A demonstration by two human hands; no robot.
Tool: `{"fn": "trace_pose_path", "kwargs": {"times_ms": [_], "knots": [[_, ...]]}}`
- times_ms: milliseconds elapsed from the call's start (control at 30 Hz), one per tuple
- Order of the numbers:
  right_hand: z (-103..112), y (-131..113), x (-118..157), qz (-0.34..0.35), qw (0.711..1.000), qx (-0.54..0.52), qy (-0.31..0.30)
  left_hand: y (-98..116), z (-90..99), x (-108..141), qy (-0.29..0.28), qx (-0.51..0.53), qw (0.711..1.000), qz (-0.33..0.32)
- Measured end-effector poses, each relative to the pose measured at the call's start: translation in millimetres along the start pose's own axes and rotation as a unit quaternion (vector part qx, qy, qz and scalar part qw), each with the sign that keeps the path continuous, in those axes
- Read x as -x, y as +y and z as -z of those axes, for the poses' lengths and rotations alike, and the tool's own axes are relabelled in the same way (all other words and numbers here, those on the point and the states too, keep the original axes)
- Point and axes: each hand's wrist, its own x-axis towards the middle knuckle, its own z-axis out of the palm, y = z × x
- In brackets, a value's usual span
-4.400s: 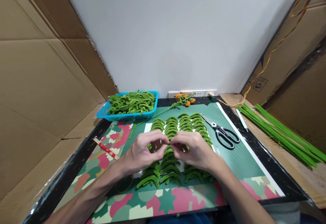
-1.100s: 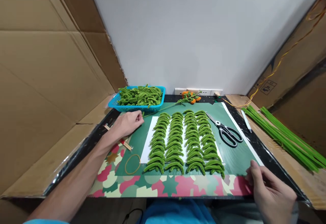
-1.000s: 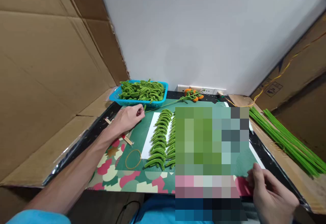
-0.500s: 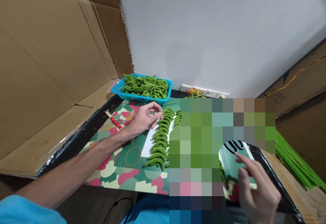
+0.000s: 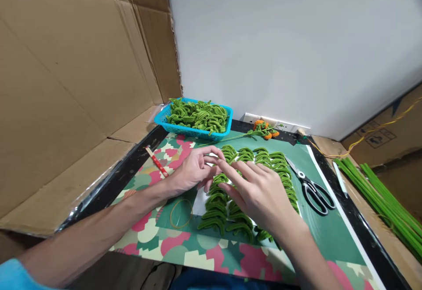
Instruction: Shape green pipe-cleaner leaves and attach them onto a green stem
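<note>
My left hand [image 5: 196,169] is above the left side of the laid-out pieces, its thumb and fingers curled together. Anything between its fingertips is too small to make out. My right hand [image 5: 259,189] reaches over the middle of the sheet, fingers stretched out, its index fingertip at the left hand's fingertips. Its thumb stands apart from the index finger. Beneath both hands, curved fuzzy green pieces [image 5: 212,222] lie in several columns on white paper [image 5: 199,204], partly hidden by the hands.
A blue basket [image 5: 204,135] heaped with green fuzzy pieces stands at the back. Scissors [image 5: 313,191] lie right, near a white pen [image 5: 340,179] and green stems [image 5: 372,202]. Orange flowers [image 5: 263,129] rest by the power strip. A rubber band [image 5: 172,214] and red-wrapped chopsticks [image 5: 157,162] lie left.
My right hand has moved left from near the scissors to meet my left hand. The left hand stays curled over the left column. The view has shifted slightly, and the blurred block is gone.
</note>
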Motion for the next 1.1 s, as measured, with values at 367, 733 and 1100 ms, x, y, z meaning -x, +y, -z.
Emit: {"fn": "trace_pose_path", "kwargs": {"times_ms": [367, 733, 1100], "knots": [[-25.3, -4.7, 2.9, -0.045, 0.997, -0.006, 0.067, 2.2, 0.4, -0.9, -0.031, 0.048, 0.997, 0.047], [-29.9, -8.7, 3.5, -0.059, 0.997, -0.014, 0.04, 4.0, -6.9, -6.2, -0.005, 0.068, 0.993, 0.094], [-32.7, -9.4, 6.3, -0.049, 0.997, -0.028, 0.057, 3.0, -0.1, -7.0, -0.007, 0.04, 0.996, 0.075]]}}
